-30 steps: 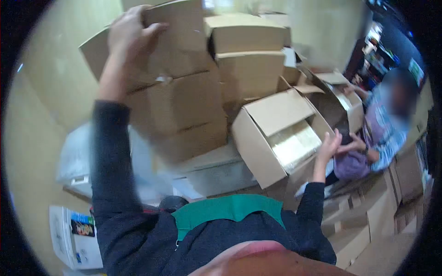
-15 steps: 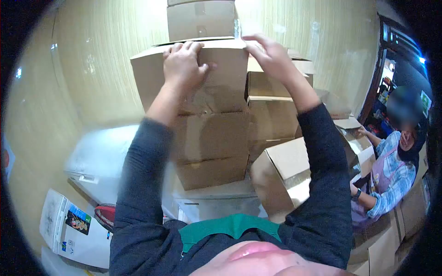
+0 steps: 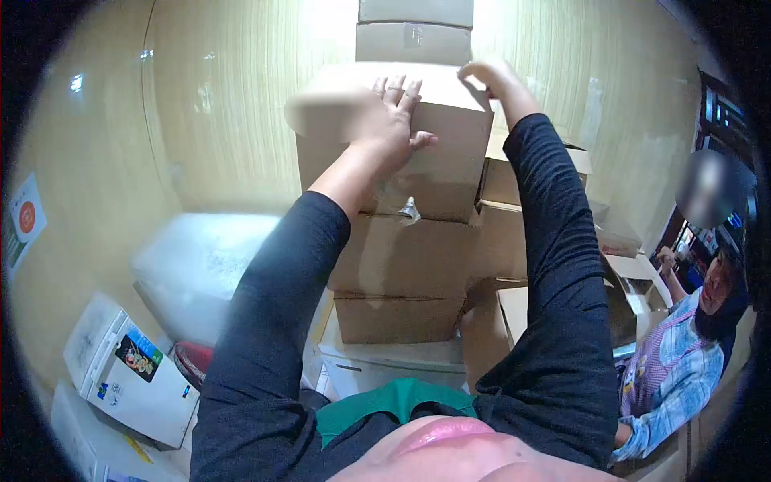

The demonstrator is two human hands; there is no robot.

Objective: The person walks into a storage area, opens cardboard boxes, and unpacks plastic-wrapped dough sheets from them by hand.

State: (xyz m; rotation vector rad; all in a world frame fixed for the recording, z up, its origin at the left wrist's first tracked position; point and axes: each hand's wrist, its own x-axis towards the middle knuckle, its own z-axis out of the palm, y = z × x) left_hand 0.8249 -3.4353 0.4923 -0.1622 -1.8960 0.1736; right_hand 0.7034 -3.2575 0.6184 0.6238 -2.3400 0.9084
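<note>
The upper cardboard box (image 3: 442, 177) sits right under the left grip (image 3: 384, 120) and just beside the right grip (image 3: 496, 79), atop two stacked boxes (image 3: 401, 261). On its near side, the left grip is spread wide, thumb over the front face, fingers lying on the top, not closed round anything. A little farther off, the right grip bends its fingers at the right corner; whether they pinch the edge cannot be told. Beyond, more boxes (image 3: 385, 42) rise before the pale wall (image 3: 249, 104).

Head-worn camera, facing forward-down, near left hand (image 3: 389, 122), right hand (image 3: 495, 78).
</note>
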